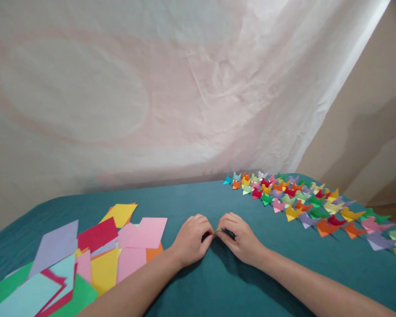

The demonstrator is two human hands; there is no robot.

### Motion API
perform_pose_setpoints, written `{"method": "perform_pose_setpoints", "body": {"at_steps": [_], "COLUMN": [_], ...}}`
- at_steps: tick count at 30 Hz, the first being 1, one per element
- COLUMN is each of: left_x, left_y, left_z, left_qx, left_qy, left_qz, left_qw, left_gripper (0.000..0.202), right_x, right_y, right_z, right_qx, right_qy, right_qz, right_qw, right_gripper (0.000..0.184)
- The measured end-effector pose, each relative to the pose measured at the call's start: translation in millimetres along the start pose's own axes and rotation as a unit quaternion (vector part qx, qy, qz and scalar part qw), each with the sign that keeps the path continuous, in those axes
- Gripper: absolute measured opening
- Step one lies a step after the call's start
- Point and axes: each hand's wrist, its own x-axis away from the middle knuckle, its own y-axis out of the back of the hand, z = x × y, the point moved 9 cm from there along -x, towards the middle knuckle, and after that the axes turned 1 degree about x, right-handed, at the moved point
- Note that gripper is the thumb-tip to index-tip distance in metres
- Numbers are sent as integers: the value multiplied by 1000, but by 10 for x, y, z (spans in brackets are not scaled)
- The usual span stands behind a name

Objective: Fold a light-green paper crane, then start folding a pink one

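Note:
Between my two hands is a small folded piece of light green paper (217,230), mostly covered by my fingers, so its folded shape is hidden. My left hand (194,237) pinches one side of it between thumb and fingers. From the other side, my right hand (239,237) grips it the same way. The fingertips almost meet just above the dark green tablecloth (198,290). Left of my left hand lie loose paper sheets, the closest being a pink sheet (148,233).
More loose sheets, among them a red sheet (98,234) and a yellow sheet (104,272), overlap at the left. Rows of folded paper birds (293,213) in many colours stand along the right. A pale curtain (171,97) hangs behind the table.

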Motion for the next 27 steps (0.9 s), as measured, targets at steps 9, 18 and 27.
{"method": "perform_pose_setpoints", "body": {"at_steps": [9,18,27], "left_x": [-11,-30,-24], "left_y": [23,56,127], "left_z": [-4,79,116], "left_qx": [38,91,133], "left_qy": [-1,29,42], "left_qz": [-3,-18,-58], "left_qw": [999,995,989], "left_gripper": [7,20,8], "right_x": [18,24,33], "right_y": [-2,12,-4], "right_z": [-116,-213,-258], "right_qx": [-41,-54,-60], "right_qy": [-42,-69,-84], "right_qz": [-15,-34,-28], "right_qw": [998,996,994], "right_gripper": [12,13,16]}}
